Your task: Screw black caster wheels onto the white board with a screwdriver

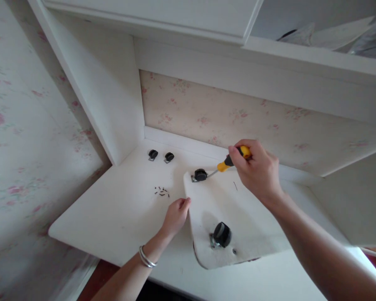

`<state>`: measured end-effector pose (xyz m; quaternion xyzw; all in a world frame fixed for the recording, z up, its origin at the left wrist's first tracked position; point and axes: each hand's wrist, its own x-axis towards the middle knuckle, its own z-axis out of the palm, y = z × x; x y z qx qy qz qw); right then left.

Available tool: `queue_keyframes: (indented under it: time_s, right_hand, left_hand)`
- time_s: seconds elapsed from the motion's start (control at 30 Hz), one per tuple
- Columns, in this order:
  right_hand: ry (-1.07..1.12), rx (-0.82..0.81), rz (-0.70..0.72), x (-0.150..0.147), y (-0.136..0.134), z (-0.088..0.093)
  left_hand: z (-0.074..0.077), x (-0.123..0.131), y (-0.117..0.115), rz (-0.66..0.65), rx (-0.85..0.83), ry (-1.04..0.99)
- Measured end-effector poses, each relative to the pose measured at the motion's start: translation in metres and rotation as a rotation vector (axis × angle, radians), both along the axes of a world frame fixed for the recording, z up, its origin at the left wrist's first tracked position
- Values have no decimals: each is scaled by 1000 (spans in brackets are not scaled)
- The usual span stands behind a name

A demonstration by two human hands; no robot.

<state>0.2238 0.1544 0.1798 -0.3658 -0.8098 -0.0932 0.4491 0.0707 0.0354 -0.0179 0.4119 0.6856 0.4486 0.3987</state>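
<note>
My right hand (258, 169) is wrapped round a yellow and black screwdriver (227, 162). Its metal shaft slants down to the left, the tip at or just behind a black caster wheel (201, 174) on the far corner of a white board (216, 200); exact contact is hidden. With thumb and fingers, my left hand (177, 215) pinches the board's left edge. A second caster wheel (222, 235) stands on a metal plate at the board's near end, beside a small dark screw or hole (235, 251).
Two loose casters, one (153, 154) and another (168, 157), lie on the white desk (128, 200) at the back left. Several small screws (162, 192) are scattered left of the board. A shelf unit (188, 25) overhangs the desk, and a side panel (103, 83) rises at left.
</note>
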Motion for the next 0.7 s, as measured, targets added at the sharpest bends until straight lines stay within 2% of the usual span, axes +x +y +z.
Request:
queue_keyframes:
  time_s: [0.2,0.43,0.7]
  right_hand:
    - [-2,-163,25,-6,19,-22]
    - [-60,-154,42,-24,52,-28]
    - [-118,-141,37,-32,75,-37]
  left_hand:
    - [0,-7,32,-7,31,13]
    - [3,-19,65,-10,76,47]
    - [1,-25,74,-14,66,86]
